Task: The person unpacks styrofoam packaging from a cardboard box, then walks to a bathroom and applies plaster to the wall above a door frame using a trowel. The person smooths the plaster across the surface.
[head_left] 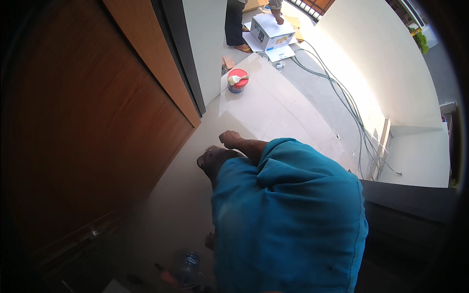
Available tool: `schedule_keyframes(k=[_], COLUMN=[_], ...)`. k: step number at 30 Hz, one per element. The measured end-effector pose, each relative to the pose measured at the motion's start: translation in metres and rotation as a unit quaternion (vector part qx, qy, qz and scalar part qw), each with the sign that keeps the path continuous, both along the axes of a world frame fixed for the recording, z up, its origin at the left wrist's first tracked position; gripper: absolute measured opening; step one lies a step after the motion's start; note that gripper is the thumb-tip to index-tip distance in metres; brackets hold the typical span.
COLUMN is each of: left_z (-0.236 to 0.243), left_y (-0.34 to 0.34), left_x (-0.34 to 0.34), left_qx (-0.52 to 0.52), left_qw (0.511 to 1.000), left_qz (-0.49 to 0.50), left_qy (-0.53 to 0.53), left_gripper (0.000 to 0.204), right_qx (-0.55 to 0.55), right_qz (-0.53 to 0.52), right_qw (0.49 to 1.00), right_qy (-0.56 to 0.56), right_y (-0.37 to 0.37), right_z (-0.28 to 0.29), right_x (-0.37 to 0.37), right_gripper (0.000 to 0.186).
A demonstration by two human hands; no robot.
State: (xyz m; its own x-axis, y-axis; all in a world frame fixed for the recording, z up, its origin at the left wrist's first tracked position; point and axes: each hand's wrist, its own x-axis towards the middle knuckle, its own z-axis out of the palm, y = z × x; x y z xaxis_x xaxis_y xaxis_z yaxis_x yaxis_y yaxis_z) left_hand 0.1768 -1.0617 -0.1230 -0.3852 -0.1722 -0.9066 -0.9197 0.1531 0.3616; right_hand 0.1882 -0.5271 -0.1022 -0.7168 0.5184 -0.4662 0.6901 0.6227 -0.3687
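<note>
A bare forearm reaches out past the bunched teal cloth (pixel 293 205) that fills the lower middle. It ends in my right hand (pixel 229 139), curled into a fist with nothing showing in it, above the pale tiled floor (pixel 171 185). Just below the fist is a dark, shaded foot (pixel 212 158). A small dark brown shape at the cloth's left edge may be my left hand (pixel 210 241); its fingers are hidden. Near it, in deep shadow, stand a bluish rounded container (pixel 188 261) and a reddish handled thing (pixel 168 278).
A brown wooden door (pixel 88 122) fills the left. A paintbrush (pixel 237 78) lies on a red-lidded bucket (pixel 237 89) by the wall. Farther off, another person's hand (pixel 278 18) is over a white printed box (pixel 272 31). Green hoses (pixel 342 93) run along the right.
</note>
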Motion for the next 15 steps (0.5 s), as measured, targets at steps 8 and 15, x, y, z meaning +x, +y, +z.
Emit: schedule_keyframes(k=[8, 15], left_z=[-0.024, -0.051], left_y=[-0.036, -0.04], left_x=[0.052, 0.075], left_qx=[-0.066, -0.269], left_qw=[0.978, 0.942], left_qz=[0.164, 0.157], left_qy=[0.112, 0.129], left_gripper=[0.04, 0.026], right_qx=[-0.015, -0.211], right_qz=[0.208, 0.536], right_qw=[0.978, 0.815], right_qy=[-0.005, 0.061], right_y=[-0.034, -0.162], right_z=[0.001, -0.013], right_x=[-0.097, -0.255], right_gripper=[0.027, 0.032])
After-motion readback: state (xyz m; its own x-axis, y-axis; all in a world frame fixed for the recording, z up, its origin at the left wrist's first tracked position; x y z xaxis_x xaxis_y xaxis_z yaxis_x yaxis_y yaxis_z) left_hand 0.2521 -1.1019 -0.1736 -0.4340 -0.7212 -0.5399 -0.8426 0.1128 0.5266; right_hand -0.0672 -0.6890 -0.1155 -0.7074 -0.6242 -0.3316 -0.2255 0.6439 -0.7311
